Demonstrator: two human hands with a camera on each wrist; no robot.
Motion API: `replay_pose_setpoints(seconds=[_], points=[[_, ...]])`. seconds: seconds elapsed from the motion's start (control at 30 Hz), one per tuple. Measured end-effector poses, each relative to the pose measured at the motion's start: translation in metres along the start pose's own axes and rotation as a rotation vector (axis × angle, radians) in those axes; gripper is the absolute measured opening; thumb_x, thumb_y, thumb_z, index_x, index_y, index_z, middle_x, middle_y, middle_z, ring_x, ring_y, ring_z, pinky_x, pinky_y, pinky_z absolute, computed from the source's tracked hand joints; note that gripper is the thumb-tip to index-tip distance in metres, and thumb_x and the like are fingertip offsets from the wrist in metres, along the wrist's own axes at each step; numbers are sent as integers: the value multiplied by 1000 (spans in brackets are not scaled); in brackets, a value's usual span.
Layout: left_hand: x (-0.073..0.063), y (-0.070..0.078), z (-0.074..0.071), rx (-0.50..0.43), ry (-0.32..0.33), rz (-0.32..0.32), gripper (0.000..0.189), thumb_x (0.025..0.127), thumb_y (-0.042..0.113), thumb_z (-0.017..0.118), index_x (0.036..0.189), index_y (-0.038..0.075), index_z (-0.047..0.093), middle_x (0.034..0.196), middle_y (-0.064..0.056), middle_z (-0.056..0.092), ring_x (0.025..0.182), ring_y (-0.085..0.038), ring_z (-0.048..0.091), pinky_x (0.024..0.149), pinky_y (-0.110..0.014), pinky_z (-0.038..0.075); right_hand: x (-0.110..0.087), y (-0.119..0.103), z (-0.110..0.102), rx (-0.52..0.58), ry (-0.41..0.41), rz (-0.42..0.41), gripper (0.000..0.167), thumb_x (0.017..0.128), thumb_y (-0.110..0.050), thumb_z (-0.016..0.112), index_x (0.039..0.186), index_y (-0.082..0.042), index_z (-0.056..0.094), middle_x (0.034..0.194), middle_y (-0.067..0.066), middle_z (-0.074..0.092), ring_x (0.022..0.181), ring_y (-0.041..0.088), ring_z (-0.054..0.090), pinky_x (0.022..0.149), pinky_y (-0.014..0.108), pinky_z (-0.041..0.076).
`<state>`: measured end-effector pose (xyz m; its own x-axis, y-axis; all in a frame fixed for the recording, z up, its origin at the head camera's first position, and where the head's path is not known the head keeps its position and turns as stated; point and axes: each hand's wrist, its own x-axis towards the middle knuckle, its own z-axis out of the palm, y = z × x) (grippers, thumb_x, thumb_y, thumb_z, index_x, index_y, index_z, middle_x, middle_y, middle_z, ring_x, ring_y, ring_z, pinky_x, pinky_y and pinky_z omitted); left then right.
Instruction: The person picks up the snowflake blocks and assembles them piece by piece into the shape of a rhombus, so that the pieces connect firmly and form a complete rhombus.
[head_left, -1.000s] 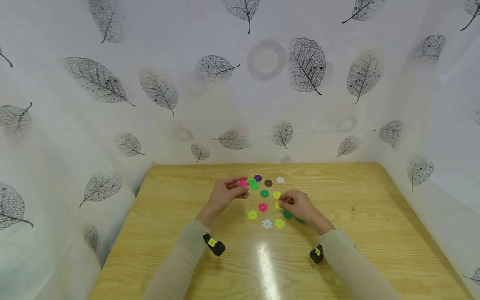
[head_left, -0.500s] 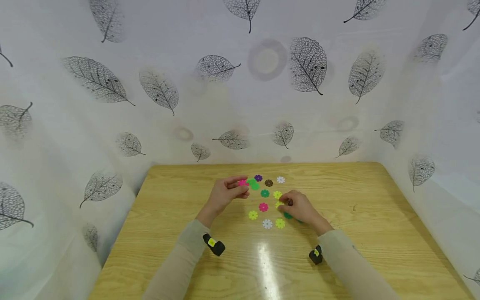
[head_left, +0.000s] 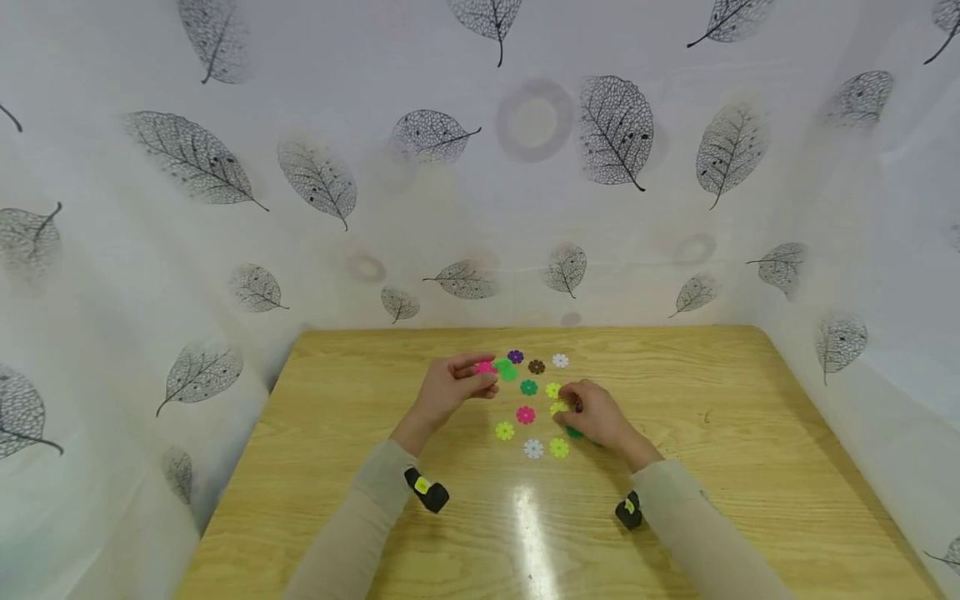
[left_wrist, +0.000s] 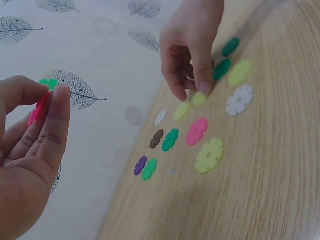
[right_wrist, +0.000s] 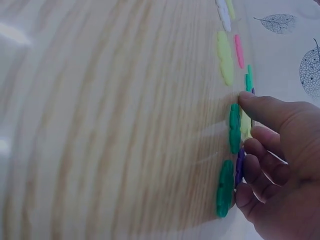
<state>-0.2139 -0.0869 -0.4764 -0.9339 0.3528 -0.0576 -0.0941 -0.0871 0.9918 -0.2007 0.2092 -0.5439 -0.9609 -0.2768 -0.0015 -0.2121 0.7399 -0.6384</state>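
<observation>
My left hand (head_left: pixel 448 387) is raised over the left side of the scattered pieces. Between its thumb and fingertips it pinches a pink snowflake disc (left_wrist: pixel 39 109) with a green snowflake disc (left_wrist: pixel 50 83) joined at its edge. Low over the table, my right hand (head_left: pixel 597 414) has curled fingers, thumb and index finger at the edges of a yellow snowflake disc (left_wrist: pixel 200 99). A second yellow disc (head_left: pixel 552 390) lies just beyond its index fingertip. Beneath this hand are dark green discs (right_wrist: pixel 225 189) and a purple disc (right_wrist: pixel 240 164), partly hidden by the fingers.
More notched discs lie flat on the wooden table (head_left: pixel 337 467): pink (head_left: pixel 526 415), white (head_left: pixel 533 449), yellow (head_left: pixel 505 431), teal (head_left: pixel 528 387), brown (head_left: pixel 536 367) and purple (head_left: pixel 515 357). A leaf-printed curtain (head_left: pixel 450 208) encloses the table's back and sides.
My right hand has shifted slightly left, covering more of the dark green discs, its thumb moving farther over the yellow disc. The left hand holds its two joined discs in place.
</observation>
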Motion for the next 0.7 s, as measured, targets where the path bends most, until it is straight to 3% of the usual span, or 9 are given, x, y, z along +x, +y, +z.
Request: replay_pose_setpoints(seconds=[0.17,0.4,0.7], points=[[0,1,0,1,-7,-3,42,99,-2,69,141,-4,63,90,-4,79,81,-14,78,85,-35,68,0,-1,-1,-9,-8,3,31,93,-21,81,114,1,75,103,10,66,90,19,59,79,35,55],[-1,2,0,11,-20,6,43,100,-2,68,142,-4,62,90,-2,79,80,-11,77,90,-42,67,1,-3,-1,-11,-11,17,31,93,-21,82,112,2,73,105,12,65,94,22,62,87,45,60],[-1,3,1,-3,-15,6,43,99,-2,69,142,-5,62,91,-5,80,80,-11,77,84,-33,68,3,-7,-2,-62,-40,45,32,94,-23,81,110,2,72,101,11,61,88,20,57,79,35,55]])
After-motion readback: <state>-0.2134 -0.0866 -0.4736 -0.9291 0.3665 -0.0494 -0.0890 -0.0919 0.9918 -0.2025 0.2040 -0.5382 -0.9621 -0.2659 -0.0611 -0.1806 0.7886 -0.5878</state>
